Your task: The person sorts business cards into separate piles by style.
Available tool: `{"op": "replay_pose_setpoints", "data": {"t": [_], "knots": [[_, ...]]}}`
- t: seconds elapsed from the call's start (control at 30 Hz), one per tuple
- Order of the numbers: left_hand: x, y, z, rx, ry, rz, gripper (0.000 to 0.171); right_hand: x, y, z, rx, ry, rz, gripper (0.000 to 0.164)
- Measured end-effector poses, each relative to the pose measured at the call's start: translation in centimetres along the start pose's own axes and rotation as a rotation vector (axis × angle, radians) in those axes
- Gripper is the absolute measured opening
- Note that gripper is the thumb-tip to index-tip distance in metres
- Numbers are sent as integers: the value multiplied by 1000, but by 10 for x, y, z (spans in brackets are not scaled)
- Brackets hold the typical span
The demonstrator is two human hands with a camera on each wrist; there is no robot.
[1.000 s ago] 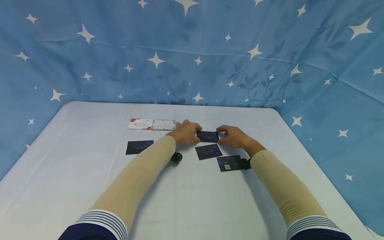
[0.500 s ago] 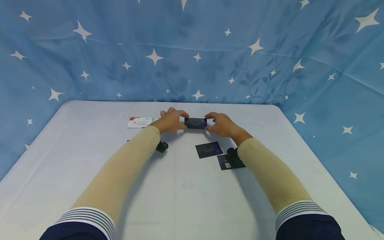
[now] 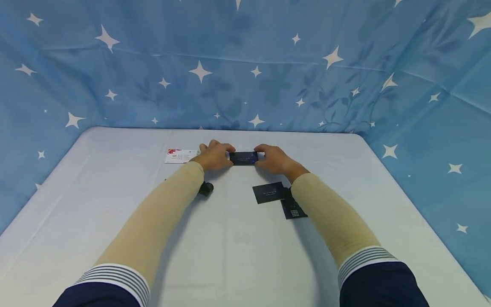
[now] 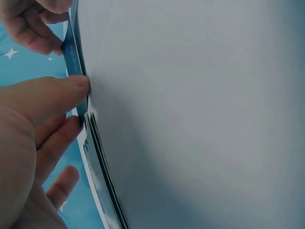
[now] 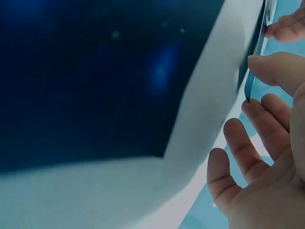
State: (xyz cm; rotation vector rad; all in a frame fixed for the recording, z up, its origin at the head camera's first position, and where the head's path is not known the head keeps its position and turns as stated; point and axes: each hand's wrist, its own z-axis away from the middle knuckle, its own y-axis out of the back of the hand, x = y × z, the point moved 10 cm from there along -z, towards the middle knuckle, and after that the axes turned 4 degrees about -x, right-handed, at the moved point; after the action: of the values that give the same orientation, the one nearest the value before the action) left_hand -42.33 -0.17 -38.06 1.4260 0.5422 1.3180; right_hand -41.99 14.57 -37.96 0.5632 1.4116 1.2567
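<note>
While our left hand (image 3: 215, 156) pinches the 9 o'clock end of the dark card (image 3: 244, 158), our right hand (image 3: 274, 160) pinches the 3 o'clock end, so neither's nearer and the long axis runs straight between them. We can't tell if it's touching the table (image 3: 230, 264). A white flowery card (image 3: 179, 156) is at 9 o'clock, partly hidden; a second dark card (image 3: 267, 192) and a QR card (image 3: 293, 210) lie around 4 to 5 o'clock

Arms (image 3: 149, 221) stretched forward, the left grip (image 3: 213, 156) and right grip (image 3: 277, 160) pinch, facing each other.

Dark card (image 3: 244, 158), blue star-patterned cloth (image 3: 230, 91)
</note>
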Motion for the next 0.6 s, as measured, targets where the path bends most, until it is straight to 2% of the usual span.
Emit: {"op": "replay_pose_setpoints", "data": {"t": [0.6], "knots": [[-9,-1,-4,-18,42,7,49,-1,-6,-8,-24,-21,28,51]]}}
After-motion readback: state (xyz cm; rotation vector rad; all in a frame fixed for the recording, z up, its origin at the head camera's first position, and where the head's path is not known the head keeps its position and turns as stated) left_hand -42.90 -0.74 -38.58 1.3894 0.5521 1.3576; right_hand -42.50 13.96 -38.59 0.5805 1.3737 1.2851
